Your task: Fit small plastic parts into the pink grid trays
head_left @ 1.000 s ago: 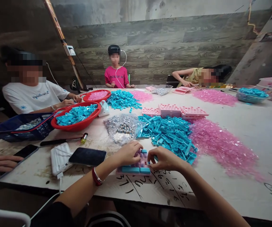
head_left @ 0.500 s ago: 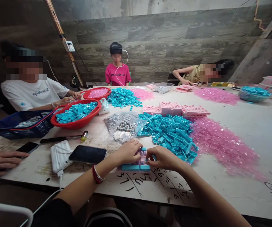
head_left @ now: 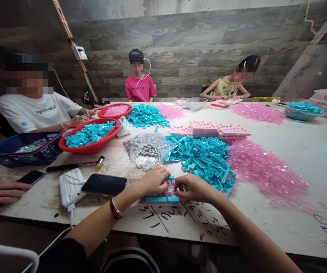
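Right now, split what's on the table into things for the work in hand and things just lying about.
Likely part of the work:
Pink tray, left hand on it, right hand at its edge
Blue pieces
Pink pieces
Bag of small parts
Stacked pink panels

Apparently just lying about:
Black phone
White block with cable
Hammer-like tool, use unclear

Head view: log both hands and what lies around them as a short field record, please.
Left hand: on the pink tray, at its left side
Right hand: at the tray's right side, fingers curled around a blue piece
Beyond tray: clear bag of small parts; loose blue pile
Right of blue pile: pink pile
Left of tray: dark phone
Far left edge: another person's hand
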